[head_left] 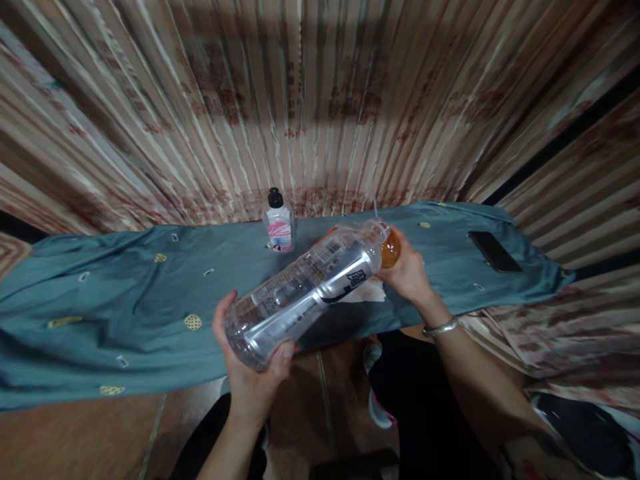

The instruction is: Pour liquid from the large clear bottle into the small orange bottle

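Head view. Left hand [253, 387] is wrapped round the base of a large clear bottle [305, 297], thumb on the near side, fingers on the far. The bottle slants across the body above the blue-green cloth [150, 287], neck toward the right hand [407, 267]. That hand curls about an amber see-through object [390, 250] at the neck; its far fingers are hidden. Whether neck and amber object touch, cannot tell.

A thin pale stick [376, 205] juts up behind. White paper [367, 292] lies under the bottle's neck end; a small black-capped bottle [279, 227] stands beyond; a phone [495, 252] lies to the right.

Risks, as judged: smooth plastic could slip or dent if the base grip slackens or squeezes; neck and amber object could knock if the hands drift; a leftward swing could topple the small bottle.
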A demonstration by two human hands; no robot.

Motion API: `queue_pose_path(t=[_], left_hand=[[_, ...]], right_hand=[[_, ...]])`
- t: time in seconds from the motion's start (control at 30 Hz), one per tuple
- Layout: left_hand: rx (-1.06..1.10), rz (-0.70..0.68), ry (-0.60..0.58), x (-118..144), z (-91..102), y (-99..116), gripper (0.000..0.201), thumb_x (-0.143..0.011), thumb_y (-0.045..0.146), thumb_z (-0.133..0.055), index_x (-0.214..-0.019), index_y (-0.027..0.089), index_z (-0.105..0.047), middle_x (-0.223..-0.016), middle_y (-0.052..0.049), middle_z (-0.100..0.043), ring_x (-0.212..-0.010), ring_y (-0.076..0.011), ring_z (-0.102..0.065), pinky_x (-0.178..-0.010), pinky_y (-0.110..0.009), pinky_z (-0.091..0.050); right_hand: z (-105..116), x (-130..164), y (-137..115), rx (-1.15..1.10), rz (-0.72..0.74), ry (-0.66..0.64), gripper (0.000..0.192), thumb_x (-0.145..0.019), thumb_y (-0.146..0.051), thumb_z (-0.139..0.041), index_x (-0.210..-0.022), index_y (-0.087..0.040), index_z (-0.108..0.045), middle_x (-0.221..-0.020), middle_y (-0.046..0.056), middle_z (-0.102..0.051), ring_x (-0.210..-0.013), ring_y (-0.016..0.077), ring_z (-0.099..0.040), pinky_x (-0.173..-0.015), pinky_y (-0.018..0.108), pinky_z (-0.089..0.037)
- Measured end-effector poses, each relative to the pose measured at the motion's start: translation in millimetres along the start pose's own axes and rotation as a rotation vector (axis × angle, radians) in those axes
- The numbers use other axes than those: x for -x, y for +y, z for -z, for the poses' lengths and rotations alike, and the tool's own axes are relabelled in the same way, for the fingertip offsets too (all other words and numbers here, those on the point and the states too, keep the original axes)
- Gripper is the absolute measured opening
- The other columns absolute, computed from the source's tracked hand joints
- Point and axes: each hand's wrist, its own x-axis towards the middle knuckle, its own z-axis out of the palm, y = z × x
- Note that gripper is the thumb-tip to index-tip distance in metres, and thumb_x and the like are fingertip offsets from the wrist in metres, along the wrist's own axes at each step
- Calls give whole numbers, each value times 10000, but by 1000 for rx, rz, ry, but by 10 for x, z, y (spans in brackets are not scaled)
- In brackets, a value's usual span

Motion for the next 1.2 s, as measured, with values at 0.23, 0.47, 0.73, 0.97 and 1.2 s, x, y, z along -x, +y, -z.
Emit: queue_pose_path(t=[0.23, 0.47, 0.73, 0.97, 1.2], left_hand=[[30, 60, -53, -8, 52, 8, 957, -690, 536, -889, -1436, 195, -396, -1136, -105, -648, -868, -243, -715, -700, -351, -633], [41, 53, -63, 14, 66, 3, 981, -678, 508, -904, -1447, 181, -391, -1148, -111, -635, -854, -229, -715, -679, -331, -626], [65, 116, -16, 41, 25, 91, 988, -667, 505, -909, -1460, 197, -407, -1155, -103, -633, -852, -215, -704, -731, -339, -616], [102, 146, -40, 45, 41, 74, 1006, -673, 449, -922, -1493, 216, -387, -1228, -130, -612, -962, -257, -718, -741, -354, -618], [119, 159, 28, 49, -5, 165, 978, -694, 515, -897, -1498, 230, -417, -1218, -113, -618, -965, -249, -720, -771, -354, -619]], right_hand=[[-9, 4, 12, -22, 26, 9, 878, -615, -393, -864, -1423, -227, -564, -1272, 115, -783, -1174, 379, -756, -1035, 547, -611], [-30, 1, 34, -13, 42, 21, 879, -608, -381, -873, -1418, -232, -564, -1289, 118, -774, -1171, 375, -757, -1052, 545, -603], [-41, 0, 22, -13, 30, 8, 885, -634, -429, -849, -1430, -193, -540, -1291, 155, -765, -1211, 398, -735, -1085, 590, -571], [-46, 1, 48, -28, 55, 24, 871, -631, -416, -863, -1420, -218, -552, -1288, 135, -775, -1181, 370, -755, -1053, 544, -603], [-46, 9, 51, -34, 59, 17, 868, -642, -426, -869, -1425, -226, -554, -1280, 123, -779, -1181, 361, -757, -1065, 534, -596]])
